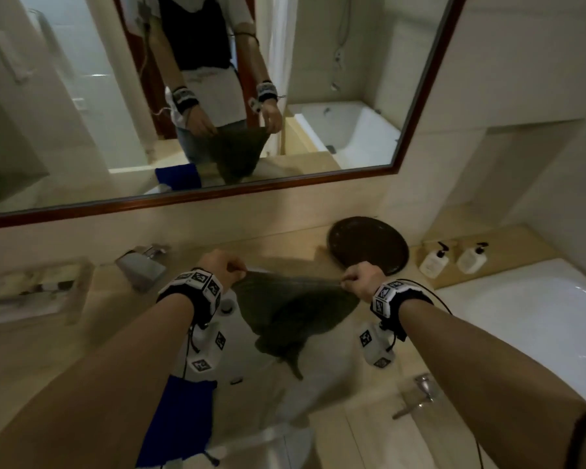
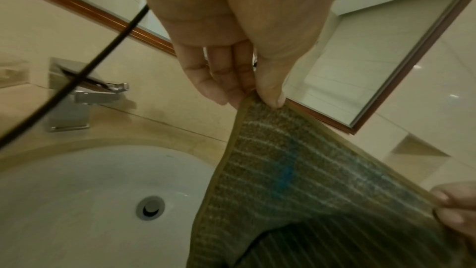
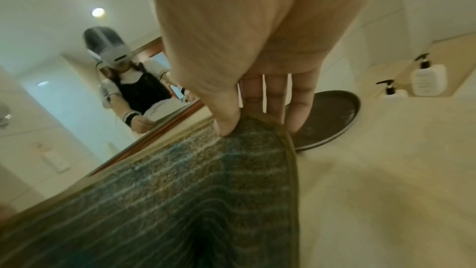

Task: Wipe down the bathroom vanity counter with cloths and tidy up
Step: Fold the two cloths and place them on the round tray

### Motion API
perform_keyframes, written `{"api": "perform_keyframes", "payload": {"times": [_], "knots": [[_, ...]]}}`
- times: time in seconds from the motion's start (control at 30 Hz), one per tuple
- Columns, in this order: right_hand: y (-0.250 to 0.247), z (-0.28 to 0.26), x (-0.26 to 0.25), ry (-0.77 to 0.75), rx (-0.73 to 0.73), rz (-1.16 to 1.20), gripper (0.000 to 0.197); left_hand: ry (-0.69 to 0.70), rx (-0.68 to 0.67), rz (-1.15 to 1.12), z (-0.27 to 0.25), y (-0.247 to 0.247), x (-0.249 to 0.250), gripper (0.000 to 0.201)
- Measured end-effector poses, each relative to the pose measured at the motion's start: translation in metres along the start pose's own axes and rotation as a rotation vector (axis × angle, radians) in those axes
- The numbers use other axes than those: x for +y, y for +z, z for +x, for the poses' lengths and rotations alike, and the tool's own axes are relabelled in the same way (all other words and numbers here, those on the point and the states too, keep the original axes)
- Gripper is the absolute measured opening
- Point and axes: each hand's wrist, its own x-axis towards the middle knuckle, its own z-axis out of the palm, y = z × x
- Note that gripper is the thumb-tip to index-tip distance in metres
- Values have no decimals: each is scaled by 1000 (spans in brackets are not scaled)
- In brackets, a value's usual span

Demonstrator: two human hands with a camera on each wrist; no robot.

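A dark green ribbed cloth (image 1: 291, 313) hangs stretched between my two hands above the white sink basin (image 1: 322, 394). My left hand (image 1: 232, 269) pinches its left top corner between thumb and fingers, as the left wrist view shows with the hand (image 2: 260, 99) on the cloth (image 2: 296, 180). My right hand (image 1: 349, 279) pinches the right top corner; in the right wrist view the hand (image 3: 231, 125) nips the cloth (image 3: 206, 180) at its hem. A blue cloth (image 1: 180, 421) lies on the beige counter (image 1: 41, 360) under my left forearm.
A dark round tray (image 1: 369, 243) sits on the counter behind my right hand. Two white pump bottles (image 1: 454, 258) stand on a ledge by the bathtub (image 1: 538, 309). A chrome faucet (image 1: 142, 265) and a soap dish (image 1: 31, 286) are at the left. The mirror (image 1: 217, 96) rises behind.
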Motion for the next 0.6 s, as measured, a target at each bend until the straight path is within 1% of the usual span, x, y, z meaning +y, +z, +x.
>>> {"api": "perform_keyframes", "payload": {"times": [0.1, 0.17, 0.27, 0.33, 0.37, 0.43, 0.53, 0.6], "knots": [[-22, -16, 17, 14, 94, 57, 16, 58, 26, -11, 13, 4, 23, 11], [-38, -23, 27, 20, 155, 99, 14, 90, 24, -7, 23, 3, 43, 5], [-61, -27, 41, 52, 261, 255, 13, 95, 61, -129, 40, 4, 74, 19], [-79, -30, 49, 69, 301, 366, 12, 90, 99, -210, 49, 5, 94, 15], [-87, -30, 55, 66, 323, 369, 12, 92, 112, -249, 53, 6, 106, 12], [-106, -27, 71, 40, 360, 287, 12, 103, 128, -273, 60, 9, 126, 14], [-131, -19, 95, -2, 367, 118, 15, 119, 128, -225, 72, 15, 150, 22], [-143, -11, 111, -20, 372, 72, 16, 125, 140, -199, 79, 23, 165, 24]]}}
